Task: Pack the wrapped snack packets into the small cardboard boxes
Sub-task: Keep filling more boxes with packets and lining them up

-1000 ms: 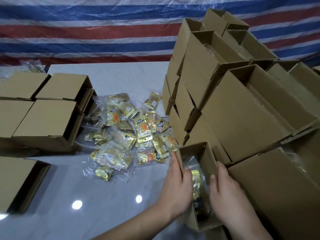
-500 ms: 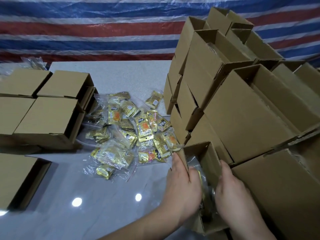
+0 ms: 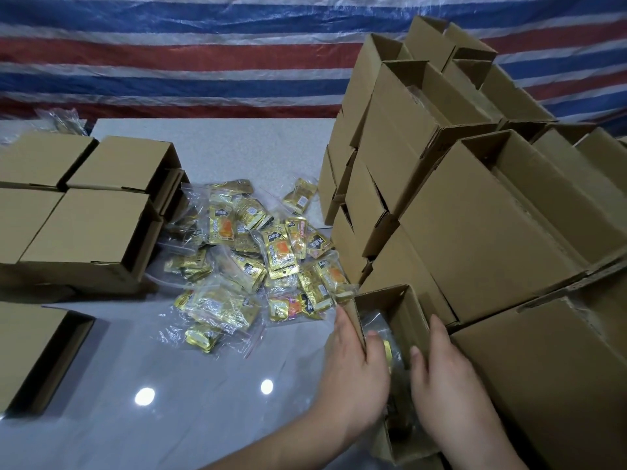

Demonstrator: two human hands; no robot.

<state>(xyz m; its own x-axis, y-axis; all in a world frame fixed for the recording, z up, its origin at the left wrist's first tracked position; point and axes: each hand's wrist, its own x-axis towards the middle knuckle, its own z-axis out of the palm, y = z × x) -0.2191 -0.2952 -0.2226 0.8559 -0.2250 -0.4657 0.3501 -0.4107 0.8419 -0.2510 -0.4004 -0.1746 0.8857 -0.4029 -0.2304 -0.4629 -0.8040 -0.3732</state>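
A small open cardboard box (image 3: pixel 403 310) stands at the table's near right. Inside it lies a clear bag of gold snack packets (image 3: pixel 380 329), partly hidden by my hands. My left hand (image 3: pixel 353 374) grips the box's left wall, thumb inside and fingers outside. My right hand (image 3: pixel 451 385) holds the right wall the same way, its thumb down in the box by the bag. A loose pile of gold wrapped snack packets (image 3: pixel 258 262), many in clear zip bags, lies on the table to the box's upper left.
Several closed cardboard boxes (image 3: pixel 88 228) sit at the left, with another (image 3: pixel 30 351) at the near left edge. A tall stack of open boxes (image 3: pixel 492 215) crowds the right side, touching the small box. The grey table (image 3: pixel 210 154) ends at a striped tarp behind.
Both hands stay on the small box. The left thumb has slid further over the wall into the box, and the bag sits lower inside.
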